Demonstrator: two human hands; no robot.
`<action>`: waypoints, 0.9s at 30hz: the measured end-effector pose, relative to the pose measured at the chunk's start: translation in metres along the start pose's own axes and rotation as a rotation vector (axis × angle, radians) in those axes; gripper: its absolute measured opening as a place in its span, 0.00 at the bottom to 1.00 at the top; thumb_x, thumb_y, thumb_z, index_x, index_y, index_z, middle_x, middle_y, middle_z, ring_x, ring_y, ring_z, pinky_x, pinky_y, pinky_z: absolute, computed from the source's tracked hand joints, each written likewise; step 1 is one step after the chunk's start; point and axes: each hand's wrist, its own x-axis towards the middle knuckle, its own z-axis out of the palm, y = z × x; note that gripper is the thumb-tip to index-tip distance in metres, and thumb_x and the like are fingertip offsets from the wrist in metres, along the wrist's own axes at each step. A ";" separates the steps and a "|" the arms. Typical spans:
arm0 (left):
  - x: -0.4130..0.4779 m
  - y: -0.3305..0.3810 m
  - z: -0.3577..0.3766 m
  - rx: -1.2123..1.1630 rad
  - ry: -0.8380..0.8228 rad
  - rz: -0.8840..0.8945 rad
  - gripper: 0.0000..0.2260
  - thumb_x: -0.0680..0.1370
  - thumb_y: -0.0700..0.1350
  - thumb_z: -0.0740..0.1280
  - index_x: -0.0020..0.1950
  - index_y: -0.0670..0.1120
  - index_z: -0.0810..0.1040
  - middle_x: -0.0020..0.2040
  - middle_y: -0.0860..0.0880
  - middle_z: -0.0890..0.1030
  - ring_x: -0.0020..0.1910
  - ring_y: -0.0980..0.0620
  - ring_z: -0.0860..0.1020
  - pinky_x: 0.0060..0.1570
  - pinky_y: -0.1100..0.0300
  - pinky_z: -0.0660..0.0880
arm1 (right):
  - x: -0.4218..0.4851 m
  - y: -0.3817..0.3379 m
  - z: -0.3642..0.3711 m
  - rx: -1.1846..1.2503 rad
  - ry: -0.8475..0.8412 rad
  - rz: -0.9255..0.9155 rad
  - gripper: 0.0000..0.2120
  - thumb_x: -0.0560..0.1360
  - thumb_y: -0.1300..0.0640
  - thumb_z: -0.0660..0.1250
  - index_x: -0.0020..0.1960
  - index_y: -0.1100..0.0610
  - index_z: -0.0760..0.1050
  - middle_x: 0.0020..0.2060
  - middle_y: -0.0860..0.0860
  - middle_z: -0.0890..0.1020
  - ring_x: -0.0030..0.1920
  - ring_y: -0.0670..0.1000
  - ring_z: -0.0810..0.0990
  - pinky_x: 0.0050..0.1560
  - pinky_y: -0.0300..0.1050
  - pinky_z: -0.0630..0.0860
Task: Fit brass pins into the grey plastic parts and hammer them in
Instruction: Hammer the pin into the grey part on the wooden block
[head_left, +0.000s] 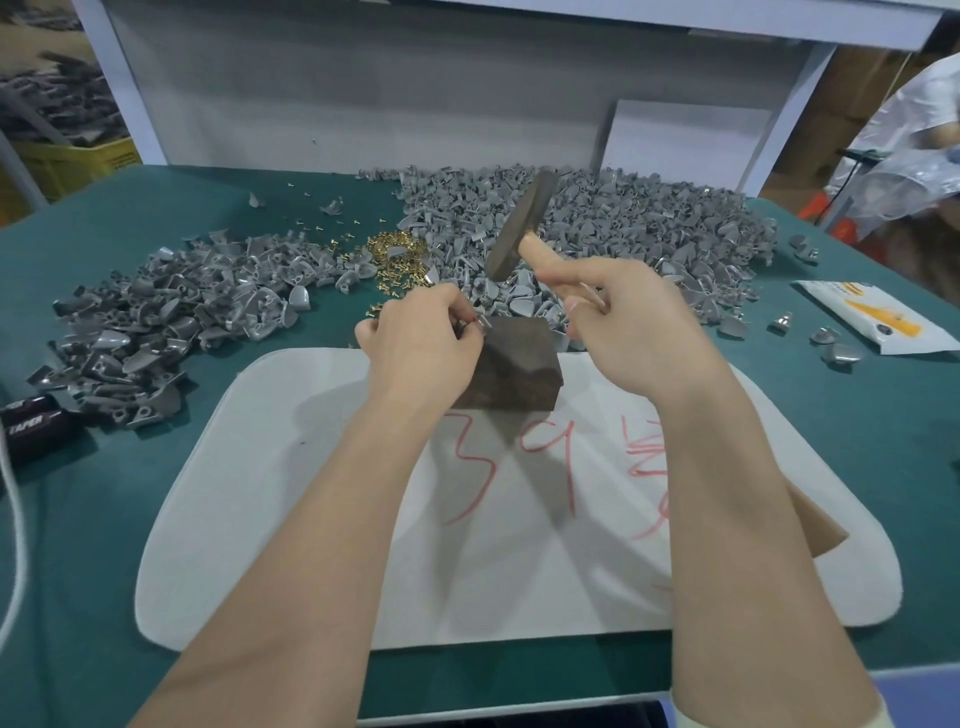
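My left hand pinches a small grey plastic part against the top left edge of a dark block. My right hand grips the wooden handle of a hammer, whose dark head is raised and tilted above the block. A heap of brass pins lies just beyond my left hand. A big pile of grey plastic parts fills the back right of the table. A second pile of grey parts spreads on the left.
The block stands on a white mat with red writing, laid on the green table. A white and yellow packet and a few loose parts lie at right. A black device and white cable sit at left.
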 end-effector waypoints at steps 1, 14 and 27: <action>0.000 0.000 0.000 0.000 0.001 0.000 0.05 0.76 0.50 0.67 0.40 0.56 0.74 0.39 0.57 0.75 0.54 0.48 0.76 0.51 0.55 0.58 | -0.001 0.000 0.000 -0.007 0.003 0.001 0.18 0.79 0.60 0.58 0.60 0.42 0.77 0.53 0.45 0.81 0.55 0.52 0.79 0.51 0.42 0.72; 0.004 -0.002 -0.001 -0.054 -0.037 -0.003 0.05 0.76 0.48 0.67 0.40 0.54 0.74 0.33 0.59 0.71 0.44 0.53 0.71 0.50 0.56 0.58 | -0.001 -0.001 0.000 0.000 -0.026 0.003 0.17 0.79 0.58 0.58 0.58 0.39 0.77 0.51 0.48 0.81 0.51 0.53 0.80 0.48 0.44 0.73; -0.001 0.000 -0.008 -0.128 -0.107 -0.063 0.03 0.74 0.50 0.70 0.42 0.54 0.76 0.45 0.56 0.81 0.55 0.51 0.77 0.62 0.53 0.66 | -0.009 0.001 -0.018 -0.027 -0.059 -0.046 0.17 0.76 0.54 0.64 0.62 0.39 0.72 0.41 0.51 0.82 0.33 0.49 0.73 0.37 0.41 0.67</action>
